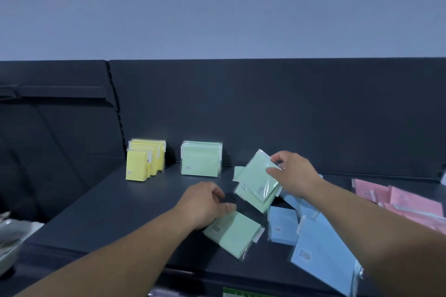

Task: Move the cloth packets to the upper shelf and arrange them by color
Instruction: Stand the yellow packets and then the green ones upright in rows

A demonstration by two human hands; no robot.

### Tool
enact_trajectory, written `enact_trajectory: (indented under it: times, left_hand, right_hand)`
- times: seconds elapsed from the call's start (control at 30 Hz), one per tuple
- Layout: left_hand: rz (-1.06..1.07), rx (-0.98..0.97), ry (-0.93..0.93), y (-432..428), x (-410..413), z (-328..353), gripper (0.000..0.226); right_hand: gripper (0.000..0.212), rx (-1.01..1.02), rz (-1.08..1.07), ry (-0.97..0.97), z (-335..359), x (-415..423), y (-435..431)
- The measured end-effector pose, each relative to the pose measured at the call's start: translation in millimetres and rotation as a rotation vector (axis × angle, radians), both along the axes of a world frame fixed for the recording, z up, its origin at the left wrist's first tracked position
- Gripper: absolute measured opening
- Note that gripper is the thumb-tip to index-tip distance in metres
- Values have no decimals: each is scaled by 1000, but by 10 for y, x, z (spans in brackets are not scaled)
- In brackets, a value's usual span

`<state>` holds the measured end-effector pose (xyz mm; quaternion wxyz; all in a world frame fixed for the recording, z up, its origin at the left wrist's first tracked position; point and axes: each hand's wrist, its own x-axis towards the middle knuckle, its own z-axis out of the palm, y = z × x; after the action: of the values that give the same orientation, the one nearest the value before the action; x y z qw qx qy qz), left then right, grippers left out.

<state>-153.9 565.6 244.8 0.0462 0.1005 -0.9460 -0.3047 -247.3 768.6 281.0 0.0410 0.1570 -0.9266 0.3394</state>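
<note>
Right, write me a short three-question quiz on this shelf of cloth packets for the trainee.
1. True or false: the yellow packets stand left of the green stack.
2. The right hand grips the held packet. Its colour? A blue, B green, C pink.
3. Fill in: the left hand touches a flat packet coloured ____.
Key: 1 true; 2 B; 3 green.

Right hand point(293, 173) pinches green packets point(255, 177); left hand point(205, 205) touches flat green packet point(235, 235).
</note>
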Motion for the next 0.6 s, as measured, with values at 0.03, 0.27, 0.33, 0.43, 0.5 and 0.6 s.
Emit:
enact_trajectory:
  times: [0.03,0.27,0.33,0.43,0.5,0.6]
  left_hand:
    - [18,32,40,8,-1,12,40]
    - [-49,321,162,125,-46,92,34]
    - [-20,389,182,132,-64,86,23]
    - [25,482,182,108,-94,69,12]
    - [49,584,192,99,-109,67,9]
    - [117,683,229,70,-136,66,14]
  right_hand:
    - [28,-1,3,-8,-7,-1,5]
    - [11,-339,119,-219,-56,15,6]
    - [10,-418,138,-265,-38,28,5]
    - [11,-493,133,-312,-34,31,11]
    - [16,-533,104,-319,-41,22,15]
    - [16,-641,-4,-287,-32,-16,56]
